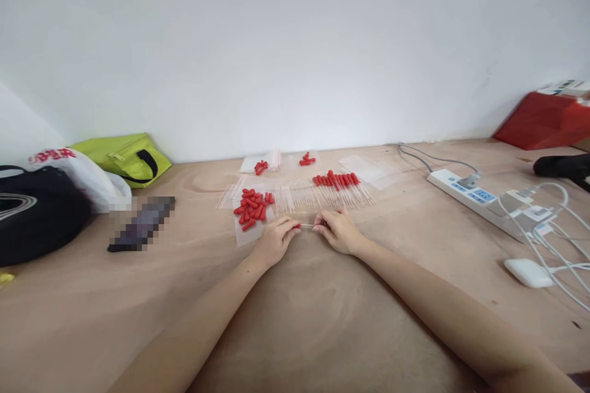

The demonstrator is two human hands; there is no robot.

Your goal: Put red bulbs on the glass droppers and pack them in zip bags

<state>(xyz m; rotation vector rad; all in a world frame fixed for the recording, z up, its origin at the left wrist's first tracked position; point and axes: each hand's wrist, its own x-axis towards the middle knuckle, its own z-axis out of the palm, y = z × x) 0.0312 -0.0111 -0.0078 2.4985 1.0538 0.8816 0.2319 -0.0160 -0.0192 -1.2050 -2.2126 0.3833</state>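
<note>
My left hand pinches a red rubber dropper bulb, mostly hidden by the fingertips. In my right hand is a thin clear dropper tube, whose left end meets the bulb; how far it sits inside cannot be made out. Just beyond my left hand, a pile of loose red bulbs lies on a clear plastic bag. Bare clear tubes are lined up side by side behind the hands. To their right lies a row of tubes with red bulbs on their ends.
Smaller groups of red bulbs lie on plastic bags near the wall. A phone-like dark object, black bag and green bag are at left. At right are a power strip, white cables, a white charger and a red bag.
</note>
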